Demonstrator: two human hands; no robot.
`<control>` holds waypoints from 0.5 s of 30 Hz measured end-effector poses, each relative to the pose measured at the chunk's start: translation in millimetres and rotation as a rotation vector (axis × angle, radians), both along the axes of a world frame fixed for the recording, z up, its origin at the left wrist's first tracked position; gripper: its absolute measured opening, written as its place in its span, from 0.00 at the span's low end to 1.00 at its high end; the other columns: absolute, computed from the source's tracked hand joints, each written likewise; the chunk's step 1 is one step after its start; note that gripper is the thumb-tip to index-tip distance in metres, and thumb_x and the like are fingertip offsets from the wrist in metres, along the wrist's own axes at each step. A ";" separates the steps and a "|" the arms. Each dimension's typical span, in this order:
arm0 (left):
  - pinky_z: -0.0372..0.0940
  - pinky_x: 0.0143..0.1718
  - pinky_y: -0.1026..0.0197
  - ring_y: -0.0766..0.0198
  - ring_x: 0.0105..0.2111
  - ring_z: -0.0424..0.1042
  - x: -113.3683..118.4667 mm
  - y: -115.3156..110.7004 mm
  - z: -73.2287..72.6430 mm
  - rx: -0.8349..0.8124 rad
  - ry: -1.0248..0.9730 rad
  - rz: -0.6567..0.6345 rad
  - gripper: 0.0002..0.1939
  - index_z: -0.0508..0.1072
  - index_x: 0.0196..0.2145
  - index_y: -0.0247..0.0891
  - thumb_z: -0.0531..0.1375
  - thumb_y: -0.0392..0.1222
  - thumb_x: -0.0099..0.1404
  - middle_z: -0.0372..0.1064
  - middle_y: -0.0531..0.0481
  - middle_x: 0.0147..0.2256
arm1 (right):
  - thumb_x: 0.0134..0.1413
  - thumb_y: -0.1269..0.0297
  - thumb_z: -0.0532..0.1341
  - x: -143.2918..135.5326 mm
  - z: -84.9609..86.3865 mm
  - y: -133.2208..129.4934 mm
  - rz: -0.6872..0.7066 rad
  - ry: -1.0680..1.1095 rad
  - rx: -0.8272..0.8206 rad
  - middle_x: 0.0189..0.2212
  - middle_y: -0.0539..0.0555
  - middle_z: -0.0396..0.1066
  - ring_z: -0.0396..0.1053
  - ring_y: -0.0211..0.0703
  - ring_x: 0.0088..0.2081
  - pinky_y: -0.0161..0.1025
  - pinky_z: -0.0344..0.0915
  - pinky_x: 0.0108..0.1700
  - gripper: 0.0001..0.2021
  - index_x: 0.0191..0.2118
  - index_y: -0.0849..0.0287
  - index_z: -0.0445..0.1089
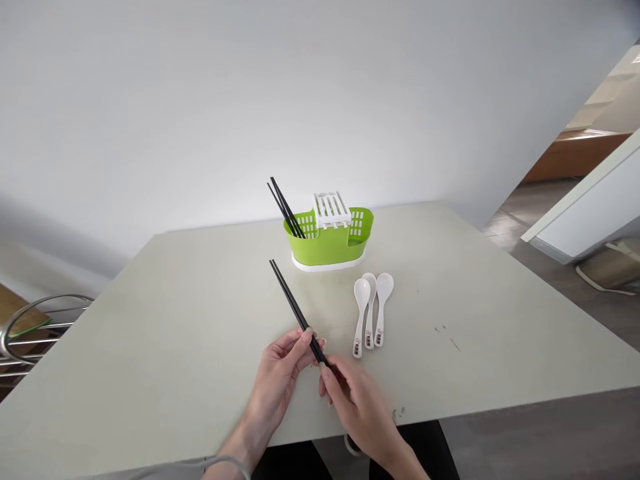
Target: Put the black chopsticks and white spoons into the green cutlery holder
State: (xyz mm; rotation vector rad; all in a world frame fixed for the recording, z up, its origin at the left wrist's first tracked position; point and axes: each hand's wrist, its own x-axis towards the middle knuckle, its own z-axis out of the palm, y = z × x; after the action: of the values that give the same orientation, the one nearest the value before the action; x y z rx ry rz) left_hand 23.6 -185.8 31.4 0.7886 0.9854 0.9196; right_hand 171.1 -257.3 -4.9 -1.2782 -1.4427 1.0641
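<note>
A pair of black chopsticks point(290, 297) slants up to the left over the near part of the table. My left hand point(285, 365) pinches them near the middle, thumb on top. At their lower end my right hand point(356, 397) is closed around them, hiding the tips. Three white spoons point(362, 300) lie to the right of my hands, bowls pointing away, two overlapping. Farther back is a green utensil basket point(325, 251) on a white base. Several black chopsticks point(283, 203) lean in its left compartment, and a white slotted rack point(332, 209) sits across its middle.
The pale table point(175, 333) reaches back to a white wall point(320, 100). A metal wire rack point(35, 333) stands off its left edge. On the right, beyond the table, are a grey floor and a white panel point(595, 200).
</note>
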 end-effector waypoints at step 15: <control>0.77 0.51 0.58 0.53 0.50 0.78 -56.0 40.5 27.6 0.204 0.305 0.227 0.23 0.87 0.38 0.41 0.75 0.62 0.55 0.81 0.42 0.51 | 0.77 0.54 0.50 2.6 2.4 -3.9 0.025 -0.077 0.045 0.33 0.52 0.75 0.72 0.44 0.34 0.38 0.65 0.36 0.18 0.53 0.54 0.76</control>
State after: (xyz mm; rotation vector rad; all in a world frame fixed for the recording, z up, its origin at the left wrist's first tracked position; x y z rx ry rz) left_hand -32.4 -145.4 59.0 1.0247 1.2802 1.1290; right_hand 173.7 -261.2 -2.5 -1.2842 -1.5357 1.0031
